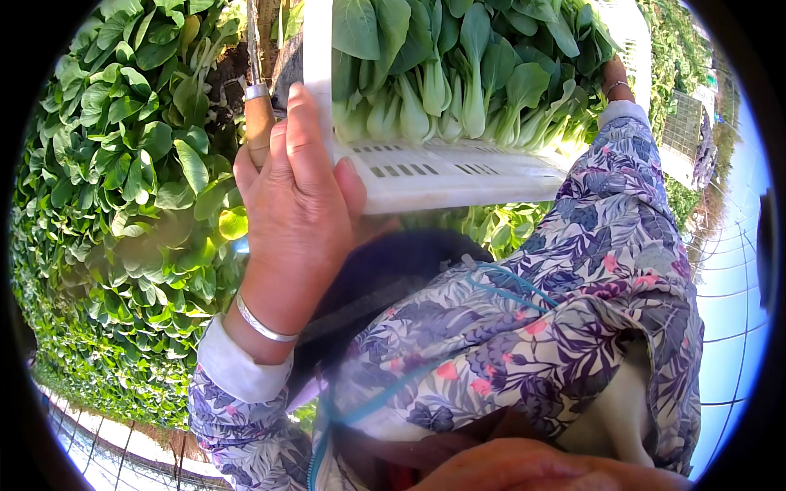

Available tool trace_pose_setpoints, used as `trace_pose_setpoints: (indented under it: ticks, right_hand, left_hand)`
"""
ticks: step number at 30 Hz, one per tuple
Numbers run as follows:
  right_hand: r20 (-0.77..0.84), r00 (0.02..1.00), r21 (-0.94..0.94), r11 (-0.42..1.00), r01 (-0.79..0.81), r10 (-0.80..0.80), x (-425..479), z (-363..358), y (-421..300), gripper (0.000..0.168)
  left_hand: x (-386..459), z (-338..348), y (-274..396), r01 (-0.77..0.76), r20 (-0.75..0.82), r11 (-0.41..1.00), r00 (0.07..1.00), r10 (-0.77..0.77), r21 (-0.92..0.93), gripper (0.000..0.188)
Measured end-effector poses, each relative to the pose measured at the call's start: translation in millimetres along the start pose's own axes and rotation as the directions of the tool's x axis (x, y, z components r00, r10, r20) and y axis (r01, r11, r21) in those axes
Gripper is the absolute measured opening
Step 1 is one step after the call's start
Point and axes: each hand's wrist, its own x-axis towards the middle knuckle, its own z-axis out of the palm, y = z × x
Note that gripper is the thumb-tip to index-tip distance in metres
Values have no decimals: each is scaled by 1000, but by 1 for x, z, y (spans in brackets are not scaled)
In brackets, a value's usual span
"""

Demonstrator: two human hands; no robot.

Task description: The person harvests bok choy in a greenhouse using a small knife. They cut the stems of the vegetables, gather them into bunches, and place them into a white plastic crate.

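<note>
A white plastic crate [442, 184] with slotted walls is packed with bok choy [473, 92], pale stems towards me and green leaves beyond. My left hand [301, 166] grips the crate's left edge, the thumb on its near side. Between the fingers of that same hand is the wooden handle of a narrow metal-bladed tool [258, 119], its blade pointing up in the picture. My right hand [614, 77] is at the crate's right end beside the leaves; its fingers are largely hidden, so its hold cannot be made out.
Dense leafy green plants [123, 172] grow along the left. Bare soil [230, 80] shows beside the blade. More foliage lies under and beyond the crate. A grey grid-like crate [681, 123] stands at the right. Thin frame lines cross the bright background on the right and lower left.
</note>
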Motion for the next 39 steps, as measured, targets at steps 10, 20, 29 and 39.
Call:
trace_pose_setpoints:
  ticks: [10, 20, 29, 39]
  right_hand:
    - [178, 939, 424, 838, -343, 294, -55, 9, -59, 40]
    - [230, 949, 514, 801, -307, 216, -41, 29, -101, 36]
    - [-33, 996, 598, 800, -48, 85, -70, 21, -209, 28]
    - [239, 766, 788, 580, 206, -596, -254, 78, -386, 24]
  left_hand:
    - [9, -14, 9, -10, 119, 1000, 993, 11, -10, 67]
    - [21, -24, 33, 194, 90, 971, 979, -183, -141, 44]
    - [27, 18, 25, 248, 170, 965, 958, -231, -89, 57]
    - [41, -34, 59, 232, -605, 964, 752, -263, -131, 23]
